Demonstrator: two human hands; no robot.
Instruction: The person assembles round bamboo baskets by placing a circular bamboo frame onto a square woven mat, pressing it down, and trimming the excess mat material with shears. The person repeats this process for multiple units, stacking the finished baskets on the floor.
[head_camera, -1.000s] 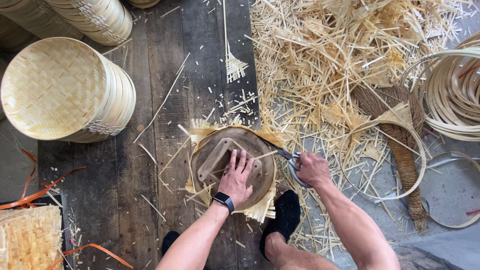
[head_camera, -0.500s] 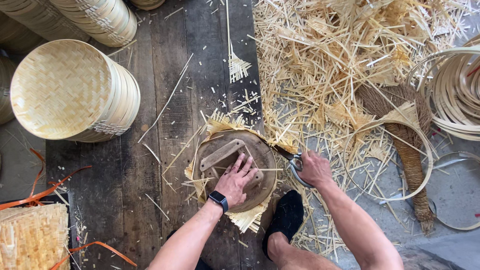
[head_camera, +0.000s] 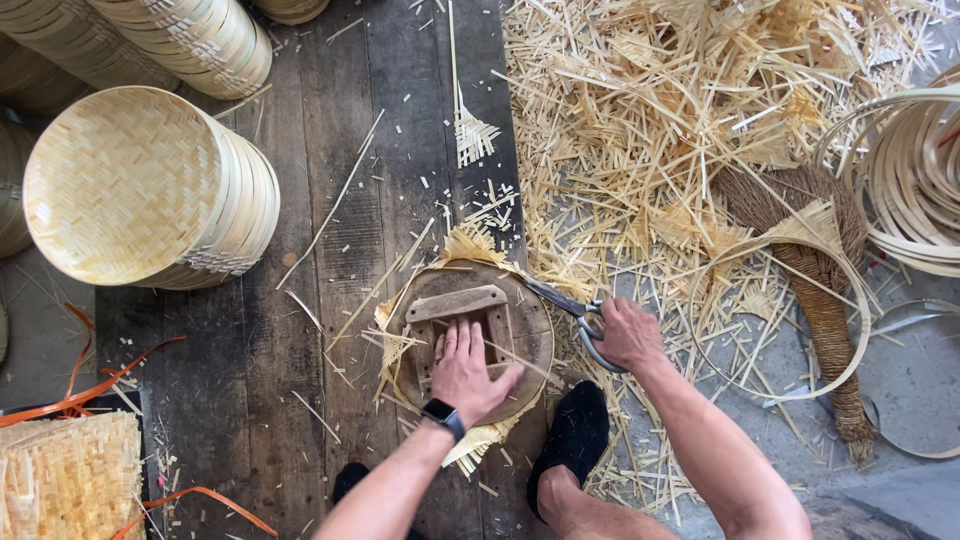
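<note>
Two hands at work: both on one round job near the front edge of the plank floor (head_camera: 300, 330).
Floor: dark wooden boards carry everything; right half buried under a heap of pale bamboo offcuts (head_camera: 660, 130).
Stacks: woven round trays (head_camera: 150, 190) lie on their side at the floor's left edge, more stacks toward the far-left corner, apparently parked out of the cutting zone.
Hoops: coiled bamboo rims (head_camera: 915, 180) at the right edge; one loose hoop (head_camera: 780, 310) lies on the offcuts over a brown broom (head_camera: 820, 290).
Work piece: round wooden form (head_camera: 470, 335) with a handle block on top, pressing a woven mat (head_camera: 470, 245) whose frayed edge sticks out all round; seemingly the form serves as a cutting guide.
Left hand (head_camera: 470, 370): flat, palm down, fingers spread over the handle block, bearing weight so the form stays put; not clenched, grasping nothing. Wrist straight, dark watch (head_camera: 443, 415) on it, forearm coming from the front edge.
Right hand (head_camera: 625, 335): closed through the scissors' (head_camera: 570, 305) loops, blades pointing left along the form's far-right rim. Elbow out to the right.
Foot: black shoe (head_camera: 570, 440) planted just beside the form's right front.
</note>
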